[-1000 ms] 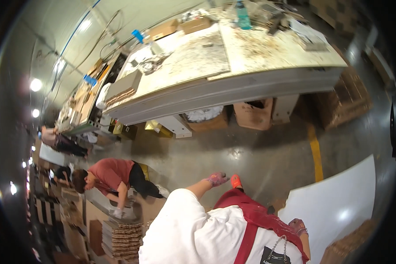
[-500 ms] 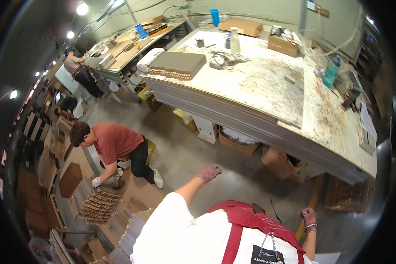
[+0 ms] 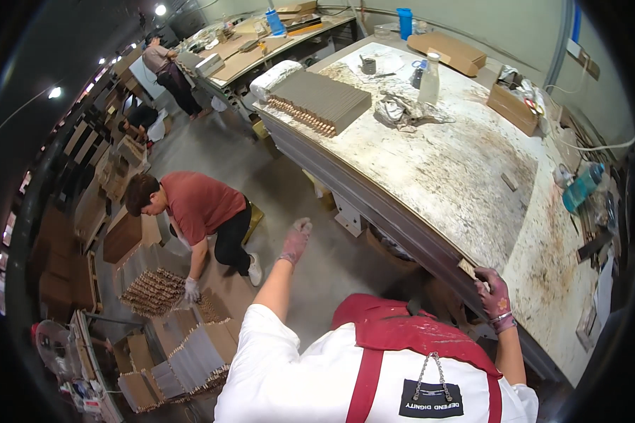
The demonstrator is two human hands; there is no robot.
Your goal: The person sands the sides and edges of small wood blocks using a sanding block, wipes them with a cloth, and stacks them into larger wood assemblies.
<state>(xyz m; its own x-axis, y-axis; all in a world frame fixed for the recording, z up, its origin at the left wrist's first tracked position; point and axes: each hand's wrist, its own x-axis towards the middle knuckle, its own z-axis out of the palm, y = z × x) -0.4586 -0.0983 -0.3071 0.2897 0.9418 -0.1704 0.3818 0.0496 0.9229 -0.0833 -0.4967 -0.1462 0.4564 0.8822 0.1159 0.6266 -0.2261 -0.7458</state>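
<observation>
Since the earlier frame, the right hand [image 3: 492, 295] has been brought up to the front edge of the desk [image 3: 458, 176], where a small tan block [image 3: 467, 268] is touched by its gloved fingers; whether the block is gripped cannot be told. The left hand [image 3: 295, 240] is held out over the floor, loosely curled and empty. A stack of boards [image 3: 319, 102] lies at the desk's far end. A crouching person [image 3: 197, 211] is seen at left.

Left arm stretched out forward, bare forearm, gloved left hand [image 3: 295, 240] hanging free in the air, fingers loosely curled, holding nothing. Right arm reaches out to the side, gloved right hand [image 3: 492, 296] curled over an edge, gripping.
</observation>
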